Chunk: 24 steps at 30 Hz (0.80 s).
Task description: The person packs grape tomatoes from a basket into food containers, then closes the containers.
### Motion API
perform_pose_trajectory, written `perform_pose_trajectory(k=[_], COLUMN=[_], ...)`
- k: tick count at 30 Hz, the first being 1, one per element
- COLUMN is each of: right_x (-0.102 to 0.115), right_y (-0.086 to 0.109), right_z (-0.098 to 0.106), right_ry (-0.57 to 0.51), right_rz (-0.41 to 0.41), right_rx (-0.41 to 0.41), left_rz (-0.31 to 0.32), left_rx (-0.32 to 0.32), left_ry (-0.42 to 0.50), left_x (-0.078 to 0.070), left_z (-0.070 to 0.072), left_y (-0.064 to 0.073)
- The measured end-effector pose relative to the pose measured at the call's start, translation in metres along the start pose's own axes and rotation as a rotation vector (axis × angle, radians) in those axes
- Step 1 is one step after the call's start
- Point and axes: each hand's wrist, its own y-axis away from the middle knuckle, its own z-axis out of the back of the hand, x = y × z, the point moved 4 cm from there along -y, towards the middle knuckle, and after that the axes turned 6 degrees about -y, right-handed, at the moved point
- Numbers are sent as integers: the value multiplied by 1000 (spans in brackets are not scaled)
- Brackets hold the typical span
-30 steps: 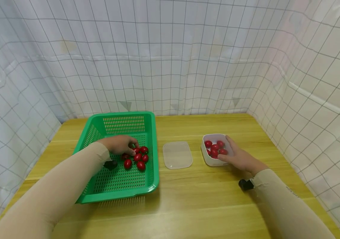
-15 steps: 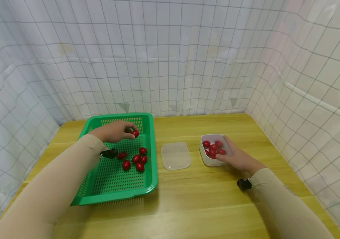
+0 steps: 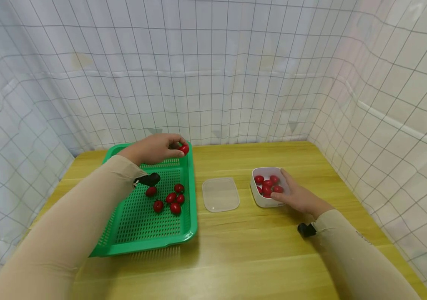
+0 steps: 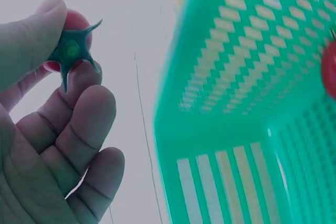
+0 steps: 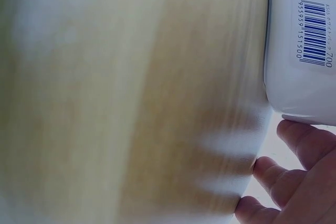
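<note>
My left hand [image 3: 157, 148] pinches a cherry tomato [image 3: 184, 149] between thumb and fingertips, above the far right corner of the green basket [image 3: 194, 208]. In the left wrist view the green star-shaped calyx [image 4: 71, 50] of that tomato faces the camera. Several more cherry tomatoes [image 3: 171, 197] lie on the basket floor. To the right, a white square container [image 3: 267, 203] holds several red tomatoes [image 3: 267, 183]. My right hand [image 3: 303, 200] grips this container at its right side, thumb at the near rim and a finger at the far corner. A barcode label [image 5: 314, 32] shows on the container in the right wrist view.
A translucent square lid [image 3: 221, 195] lies on the wooden table [image 3: 236, 258] between basket and container. Gridded white curtains [image 3: 213, 83] enclose the back and sides of the table.
My left hand has lifted a cherry tomato out of the cluster in the basket and carried it up, away and to the right. My right hand stays on the container.
</note>
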Motion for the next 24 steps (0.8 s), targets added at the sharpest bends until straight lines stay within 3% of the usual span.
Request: perform_pose_trajectory(k=[15, 24], right_x=[1, 1], right_y=[0, 1], right_z=[1, 1], right_ry=[12, 31], right_rz=[8, 3], right_rx=[0, -2], left_rz=[-123, -176], left_rx=[32, 61], left_ry=[54, 39], left_x=[-72, -105], left_z=[-23, -42], left_y=[-48, -72])
